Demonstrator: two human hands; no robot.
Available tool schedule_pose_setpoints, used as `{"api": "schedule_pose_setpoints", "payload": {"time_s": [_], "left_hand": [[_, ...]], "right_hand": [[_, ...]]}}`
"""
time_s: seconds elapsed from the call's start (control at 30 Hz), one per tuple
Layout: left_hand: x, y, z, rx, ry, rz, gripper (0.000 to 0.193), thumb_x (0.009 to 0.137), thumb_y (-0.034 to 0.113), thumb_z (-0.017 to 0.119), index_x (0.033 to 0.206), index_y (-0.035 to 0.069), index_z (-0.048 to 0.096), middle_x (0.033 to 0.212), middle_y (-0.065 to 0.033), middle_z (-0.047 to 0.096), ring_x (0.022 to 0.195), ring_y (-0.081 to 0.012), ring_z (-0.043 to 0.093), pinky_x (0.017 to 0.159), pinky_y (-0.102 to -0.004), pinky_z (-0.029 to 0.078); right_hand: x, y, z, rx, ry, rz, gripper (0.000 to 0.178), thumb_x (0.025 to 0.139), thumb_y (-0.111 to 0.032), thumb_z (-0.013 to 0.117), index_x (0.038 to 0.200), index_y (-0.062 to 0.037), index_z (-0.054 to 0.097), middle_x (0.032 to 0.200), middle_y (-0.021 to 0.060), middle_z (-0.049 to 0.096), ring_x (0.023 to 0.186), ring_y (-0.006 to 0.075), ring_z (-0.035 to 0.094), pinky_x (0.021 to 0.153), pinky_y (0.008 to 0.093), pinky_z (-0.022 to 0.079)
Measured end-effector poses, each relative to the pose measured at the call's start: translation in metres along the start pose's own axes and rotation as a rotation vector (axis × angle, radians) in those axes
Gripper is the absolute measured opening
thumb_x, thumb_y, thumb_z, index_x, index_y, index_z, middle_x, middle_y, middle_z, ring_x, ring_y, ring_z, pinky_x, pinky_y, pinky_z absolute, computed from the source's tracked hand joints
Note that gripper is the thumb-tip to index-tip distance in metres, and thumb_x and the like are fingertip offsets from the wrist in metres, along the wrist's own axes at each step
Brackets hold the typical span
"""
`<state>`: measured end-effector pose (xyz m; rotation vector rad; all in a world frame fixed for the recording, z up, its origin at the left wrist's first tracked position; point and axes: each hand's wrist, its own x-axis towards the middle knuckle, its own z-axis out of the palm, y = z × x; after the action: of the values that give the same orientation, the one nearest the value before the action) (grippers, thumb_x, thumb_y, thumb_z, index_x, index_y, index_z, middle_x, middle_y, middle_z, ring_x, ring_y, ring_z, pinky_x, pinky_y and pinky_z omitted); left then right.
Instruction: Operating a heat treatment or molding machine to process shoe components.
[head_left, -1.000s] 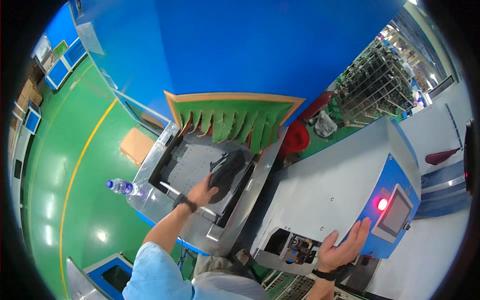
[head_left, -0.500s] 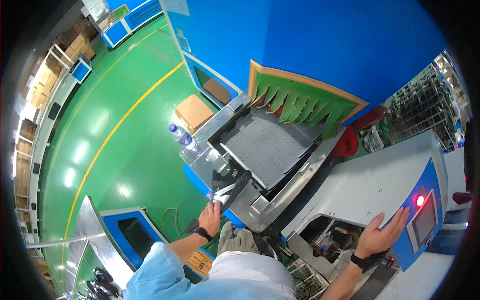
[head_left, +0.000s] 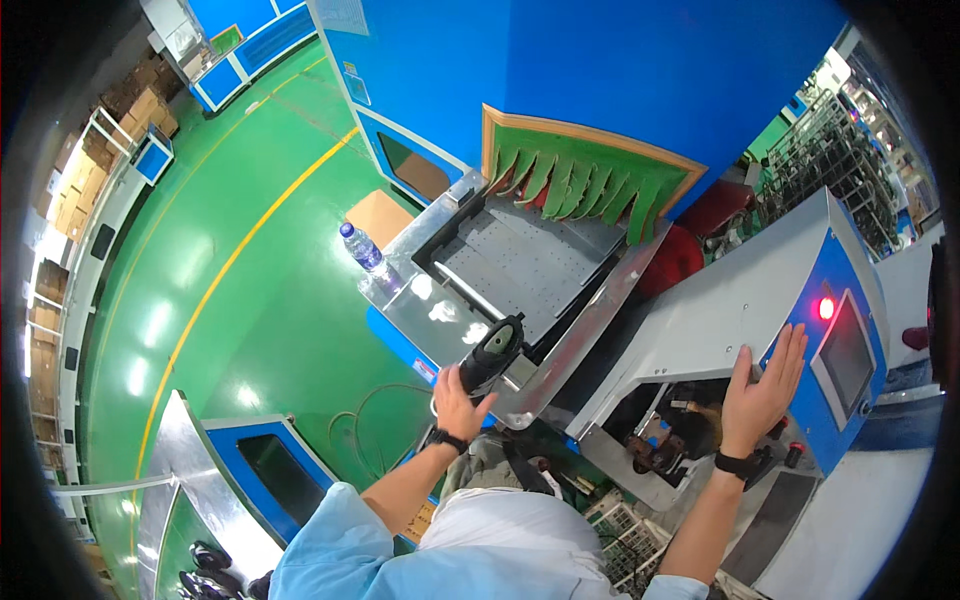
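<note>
My left hand [head_left: 461, 404] is closed around one end of a black shoe [head_left: 493, 352], whose foot opening faces up. The shoe is over the near corner of a metal ledge [head_left: 405, 305], beside the sunken grey plate [head_left: 535, 265]; whether it touches the ledge I cannot tell. On the right, my right hand [head_left: 762, 400] is stretched out flat, thumb apart, holding nothing. It lies over the blue front of a grey machine [head_left: 690, 320], left of a dark screen [head_left: 848, 350]; contact is hard to make out. Below that hand's wrist is a red button [head_left: 795, 453].
A clear bottle [head_left: 361, 247] with a blue cap stands at the ledge's far left, near a cardboard box [head_left: 378, 217]. Green strip curtains [head_left: 585, 185] hang in the blue cabinet's opening. A red light [head_left: 826, 308] glows beside the screen. Wire racks [head_left: 830, 165] stand far right.
My left hand has brought the shoe right and turned it, so its opening now shows instead of its black-and-white side. The right hand stays by the panel while the whole view shifts.
</note>
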<state>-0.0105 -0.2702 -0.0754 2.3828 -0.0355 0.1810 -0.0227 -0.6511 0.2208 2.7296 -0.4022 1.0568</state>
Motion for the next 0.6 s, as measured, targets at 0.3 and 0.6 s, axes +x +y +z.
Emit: {"api": "schedule_pose_setpoints", "payload": {"time_s": [0.3, 0.6], "left_hand": [[0.061, -0.007, 0.026, -0.109, -0.154, -0.149, 0.065, 0.073, 0.034, 0.081, 0.125, 0.003, 0.058, 0.117, -0.0193, 0.058, 0.102, -0.0407, 0.061, 0.092, -0.0495, 0.047], [0.06, -0.019, 0.015, -0.273, -0.153, 0.156, 0.035, 0.076, 0.008, 0.079, 0.107, 0.009, 0.064, 0.124, -0.0189, 0.054, 0.112, -0.0404, 0.056, 0.093, -0.0454, 0.049]], "right_hand": [[-0.005, -0.004, 0.004, 0.015, -0.027, 0.043, 0.062, 0.093, -0.019, 0.066, 0.148, -0.0004, 0.044, 0.157, 0.0152, 0.04, 0.145, 0.0336, 0.037, 0.118, 0.0478, 0.028], [-0.004, -0.011, 0.01, -0.002, 0.004, 0.09, 0.059, 0.093, -0.013, 0.064, 0.147, -0.0003, 0.045, 0.156, 0.0159, 0.042, 0.145, 0.0336, 0.038, 0.118, 0.0491, 0.028]]}}
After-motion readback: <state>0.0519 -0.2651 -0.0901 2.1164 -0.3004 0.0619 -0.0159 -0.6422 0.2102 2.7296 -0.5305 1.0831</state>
